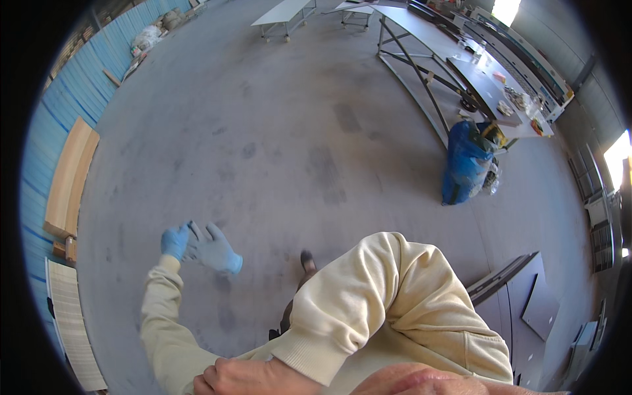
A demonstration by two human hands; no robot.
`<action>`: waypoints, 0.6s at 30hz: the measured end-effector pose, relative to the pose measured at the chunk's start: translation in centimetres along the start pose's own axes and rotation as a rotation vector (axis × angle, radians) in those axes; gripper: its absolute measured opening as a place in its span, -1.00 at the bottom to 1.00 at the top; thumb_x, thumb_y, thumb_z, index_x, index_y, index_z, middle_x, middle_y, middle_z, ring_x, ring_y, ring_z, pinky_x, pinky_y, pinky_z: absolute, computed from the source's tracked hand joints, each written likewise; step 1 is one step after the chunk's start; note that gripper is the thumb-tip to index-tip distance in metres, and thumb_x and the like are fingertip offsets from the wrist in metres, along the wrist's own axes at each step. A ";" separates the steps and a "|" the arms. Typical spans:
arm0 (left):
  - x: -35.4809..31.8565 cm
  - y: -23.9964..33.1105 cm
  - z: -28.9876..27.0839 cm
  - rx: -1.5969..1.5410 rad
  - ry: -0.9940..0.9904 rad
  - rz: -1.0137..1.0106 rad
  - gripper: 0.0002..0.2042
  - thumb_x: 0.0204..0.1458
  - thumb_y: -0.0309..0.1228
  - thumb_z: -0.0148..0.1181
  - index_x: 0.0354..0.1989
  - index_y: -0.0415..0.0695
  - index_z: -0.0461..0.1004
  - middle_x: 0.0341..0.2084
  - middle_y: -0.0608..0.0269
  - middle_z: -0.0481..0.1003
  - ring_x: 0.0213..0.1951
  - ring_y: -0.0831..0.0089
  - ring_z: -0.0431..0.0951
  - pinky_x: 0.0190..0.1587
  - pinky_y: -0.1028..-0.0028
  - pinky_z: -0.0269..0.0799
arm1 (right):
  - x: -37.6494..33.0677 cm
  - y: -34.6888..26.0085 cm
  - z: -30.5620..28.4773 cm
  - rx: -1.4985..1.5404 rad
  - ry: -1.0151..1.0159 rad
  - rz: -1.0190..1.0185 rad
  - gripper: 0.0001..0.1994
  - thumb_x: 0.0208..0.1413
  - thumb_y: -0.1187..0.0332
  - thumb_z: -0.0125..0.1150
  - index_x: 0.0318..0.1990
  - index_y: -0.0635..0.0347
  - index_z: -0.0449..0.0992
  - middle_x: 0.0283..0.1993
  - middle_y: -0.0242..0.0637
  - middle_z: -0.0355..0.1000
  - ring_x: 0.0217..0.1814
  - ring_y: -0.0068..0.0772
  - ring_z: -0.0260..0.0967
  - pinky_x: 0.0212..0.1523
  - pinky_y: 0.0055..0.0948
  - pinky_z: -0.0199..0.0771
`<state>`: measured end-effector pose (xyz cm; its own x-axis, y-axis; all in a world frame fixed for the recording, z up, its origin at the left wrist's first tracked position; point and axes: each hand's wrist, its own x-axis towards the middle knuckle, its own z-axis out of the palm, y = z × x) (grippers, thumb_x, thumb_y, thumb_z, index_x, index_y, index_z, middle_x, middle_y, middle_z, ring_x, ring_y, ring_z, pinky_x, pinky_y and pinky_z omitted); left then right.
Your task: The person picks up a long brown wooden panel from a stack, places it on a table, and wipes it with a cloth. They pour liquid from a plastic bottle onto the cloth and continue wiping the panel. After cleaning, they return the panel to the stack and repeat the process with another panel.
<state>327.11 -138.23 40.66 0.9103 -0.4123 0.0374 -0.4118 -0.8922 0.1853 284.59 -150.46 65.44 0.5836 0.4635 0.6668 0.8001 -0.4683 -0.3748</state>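
Observation:
My left hand (174,242), in a light blue work glove, is stretched out over the floor at the lower left. Its fingers are closed on a loose work glove (214,251), grey on the hand part with a blue cuff, which dangles out to the right. My right hand (247,377) is bare and folded back near my chest at the bottom edge, close to my left sleeve (164,296). The right fingers are curled, and whatever they may grip is hidden. Both sleeves are pale yellow.
Wooden boards (69,178) lean along the blue wall at left. A blue sack (464,164) stands by a long table (421,29) with clutter on it. Dark panels (513,303) are stacked at lower right; a wheeled table (283,12) stands far ahead.

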 end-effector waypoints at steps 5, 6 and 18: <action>22.3 14.4 -3.0 -0.127 -0.046 0.166 -0.39 0.23 0.19 0.11 -0.26 -0.23 0.71 -0.33 -0.24 0.65 -0.22 -0.21 0.68 -0.10 0.05 0.56 | 1.2 16.7 -5.5 -0.092 0.104 0.141 -0.73 0.13 0.18 0.12 -0.36 0.24 0.44 -0.44 -0.26 0.50 -0.46 -0.27 0.54 -0.54 -0.29 0.45; 26.5 17.6 -2.8 -0.184 -0.028 0.208 -0.39 0.24 0.20 0.11 -0.25 -0.21 0.72 -0.34 -0.21 0.66 -0.23 -0.19 0.69 -0.10 0.06 0.57 | 1.8 20.2 -7.1 -0.151 0.153 0.118 -0.73 0.12 0.17 0.13 -0.37 0.23 0.44 -0.43 -0.27 0.49 -0.46 -0.31 0.52 -0.53 -0.31 0.41; 56.0 52.8 26.7 -0.280 -0.328 0.345 -0.33 0.23 0.24 0.10 -0.22 -0.27 0.72 -0.30 -0.30 0.66 -0.19 -0.18 0.72 -0.10 0.05 0.64 | -2.0 57.4 -34.4 -0.711 0.478 -0.378 -0.69 0.14 0.21 0.14 -0.22 0.33 0.56 -0.17 -0.12 0.51 -0.44 -0.48 0.33 -0.41 -0.44 0.30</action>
<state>355.15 -213.31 26.32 0.6450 -0.7479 -0.1571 -0.6160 -0.6305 0.4723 324.57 -204.19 64.73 0.0567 0.3942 0.9173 0.5604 -0.7730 0.2975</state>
